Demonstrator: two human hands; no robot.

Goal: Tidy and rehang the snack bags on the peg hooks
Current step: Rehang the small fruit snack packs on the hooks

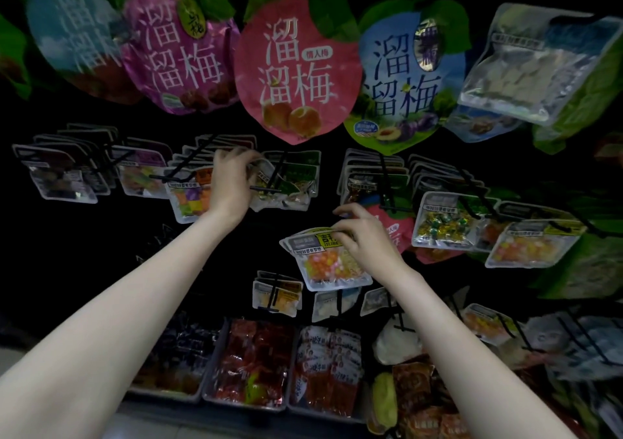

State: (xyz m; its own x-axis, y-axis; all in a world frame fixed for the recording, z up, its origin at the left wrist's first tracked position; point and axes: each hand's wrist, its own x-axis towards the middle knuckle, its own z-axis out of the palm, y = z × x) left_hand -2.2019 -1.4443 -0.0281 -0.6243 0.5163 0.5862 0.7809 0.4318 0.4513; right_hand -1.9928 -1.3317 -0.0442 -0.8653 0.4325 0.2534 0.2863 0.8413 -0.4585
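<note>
My right hand (362, 236) pinches the top edge of a small clear snack bag (332, 265) with orange and yellow sweets, held in front of the dark peg wall. Behind it seems to be a second, similar bag. My left hand (232, 182) reaches up to the middle row and grips the top of a green-labelled snack bag (286, 189) at a black peg hook (266, 189). Several more small bags hang on hooks left and right of it.
Large plum-shaped bags (296, 77) hang along the top row. More candy bags (441, 222) hang at the right. Below, grey bins (215, 364) hold red and white packets, and loose packets (414, 388) lie piled at the lower right.
</note>
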